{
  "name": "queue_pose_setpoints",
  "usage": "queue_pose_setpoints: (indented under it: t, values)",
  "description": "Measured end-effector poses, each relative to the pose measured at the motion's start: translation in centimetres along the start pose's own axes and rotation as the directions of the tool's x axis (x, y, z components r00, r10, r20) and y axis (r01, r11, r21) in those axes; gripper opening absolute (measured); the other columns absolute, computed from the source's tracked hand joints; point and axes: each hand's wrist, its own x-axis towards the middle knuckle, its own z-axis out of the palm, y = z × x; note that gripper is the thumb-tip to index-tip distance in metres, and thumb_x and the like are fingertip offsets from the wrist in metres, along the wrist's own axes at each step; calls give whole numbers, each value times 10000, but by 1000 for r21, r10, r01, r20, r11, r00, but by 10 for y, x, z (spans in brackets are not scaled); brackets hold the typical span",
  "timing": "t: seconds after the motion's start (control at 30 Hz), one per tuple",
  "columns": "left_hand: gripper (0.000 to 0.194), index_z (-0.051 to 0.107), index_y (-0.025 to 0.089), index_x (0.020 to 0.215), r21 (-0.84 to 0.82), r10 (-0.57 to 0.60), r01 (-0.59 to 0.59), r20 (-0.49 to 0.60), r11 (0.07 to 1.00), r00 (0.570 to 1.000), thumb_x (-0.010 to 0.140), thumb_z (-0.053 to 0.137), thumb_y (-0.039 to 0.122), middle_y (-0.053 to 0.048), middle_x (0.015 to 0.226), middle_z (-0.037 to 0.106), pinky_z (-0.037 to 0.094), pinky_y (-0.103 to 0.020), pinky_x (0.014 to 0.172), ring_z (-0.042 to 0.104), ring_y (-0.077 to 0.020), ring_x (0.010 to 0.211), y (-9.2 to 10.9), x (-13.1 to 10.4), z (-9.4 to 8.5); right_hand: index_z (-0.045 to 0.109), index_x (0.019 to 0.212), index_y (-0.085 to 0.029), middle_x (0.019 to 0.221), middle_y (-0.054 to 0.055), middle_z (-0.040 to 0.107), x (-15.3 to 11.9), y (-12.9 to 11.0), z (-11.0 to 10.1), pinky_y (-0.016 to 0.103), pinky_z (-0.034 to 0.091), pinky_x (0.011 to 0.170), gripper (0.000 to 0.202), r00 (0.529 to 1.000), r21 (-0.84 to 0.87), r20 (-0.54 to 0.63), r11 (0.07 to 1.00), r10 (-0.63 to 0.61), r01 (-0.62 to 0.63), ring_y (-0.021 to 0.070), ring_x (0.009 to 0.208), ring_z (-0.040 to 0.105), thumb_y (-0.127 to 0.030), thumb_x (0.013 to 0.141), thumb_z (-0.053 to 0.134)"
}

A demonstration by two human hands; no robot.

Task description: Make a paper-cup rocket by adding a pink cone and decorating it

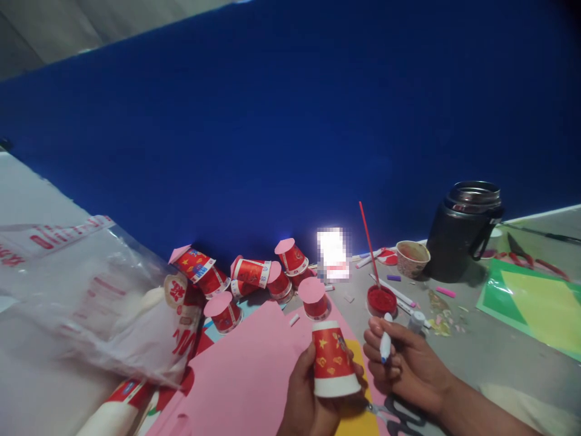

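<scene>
My left hand [311, 393] is wrapped round a red and white paper cup [333, 357] with gold stars and figures. The cup is tilted, its narrower white end pointing away from me and its wider white end towards me. In my right hand [403, 363] a white marker [385, 345] is pinched between the fingers, its blue tip pointing down. The marker is to the right of the cup and apart from it. Just beyond the held cup stands another red cup [316, 309] topped with a pink paper disc [311, 290].
Pink paper sheets [245, 369] lie left of my hands, scissors [394, 418] below them. More red cups [223, 315] and a plastic bag [104, 303] are at the left. A red dish [381, 300], a paper cup [412, 257], a black flask [463, 236] and green-yellow sheets [540, 309] are at the right.
</scene>
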Motion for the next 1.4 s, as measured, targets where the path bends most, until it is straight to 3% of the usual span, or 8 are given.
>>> queue_pose_setpoints:
  t: [0.13,0.27,0.37,0.6,0.87,1.1,1.23,1.4]
  values:
    - [538,750,123,1151,-1,-18,18,38,1000,999,809,830,530,-144,1097,777,522,-380,797,740,-308,974,4,-2,1,666,705,-137,539,-81,481,0,-2,4,128,207,416,355,995,7,-98,1000,-3,3,7,448,280,-240,676,1004]
    - [547,737,149,1170,15,97,-97,-28,995,995,767,873,494,-119,1026,783,529,-388,796,751,-294,890,1,-2,-2,716,764,-150,518,-68,533,0,-2,6,135,218,422,434,972,-31,-231,999,-38,31,21,448,362,-261,536,1068]
    - [507,739,128,1128,8,85,-85,-63,996,994,769,874,461,-119,986,785,538,-397,818,750,-283,858,3,-2,1,718,764,-153,502,-67,540,0,0,8,136,221,424,481,956,-109,-269,990,-114,88,24,449,381,-293,485,1085]
    - [495,721,7,1113,35,64,-61,-84,997,994,921,689,463,-183,1021,769,577,-408,772,739,-302,883,8,-7,21,610,686,-176,498,-70,520,-3,3,19,157,269,411,513,922,-452,-171,859,-347,239,34,422,353,-445,576,1032]
    - [496,692,93,1196,132,107,-98,-67,986,992,938,666,516,-146,1050,757,605,-413,782,752,-302,894,6,-9,21,594,709,-194,516,-67,547,-7,0,20,160,358,431,480,813,-580,-189,731,-551,360,40,428,398,-449,631,993]
    - [568,660,116,1233,131,109,-101,-53,986,993,903,709,575,-132,1050,755,609,-437,801,754,-315,908,4,-10,23,657,710,-189,546,-50,576,-15,4,29,157,350,416,444,782,-648,-163,663,-602,375,49,448,444,-476,626,985]
    - [597,644,119,1238,164,154,-141,-67,976,986,800,855,465,-112,1019,770,605,-472,854,759,-301,872,2,-12,18,653,708,-189,582,-50,582,-14,4,29,162,359,413,440,792,-656,-161,663,-589,360,44,446,431,-477,637,978]
    - [510,622,68,1285,114,112,-100,-100,988,989,940,696,436,-195,1158,764,557,-568,997,758,-349,1024,5,-11,21,631,720,-195,555,-62,545,-13,2,27,176,384,421,425,812,-633,-162,690,-561,351,50,432,416,-453,660,964]
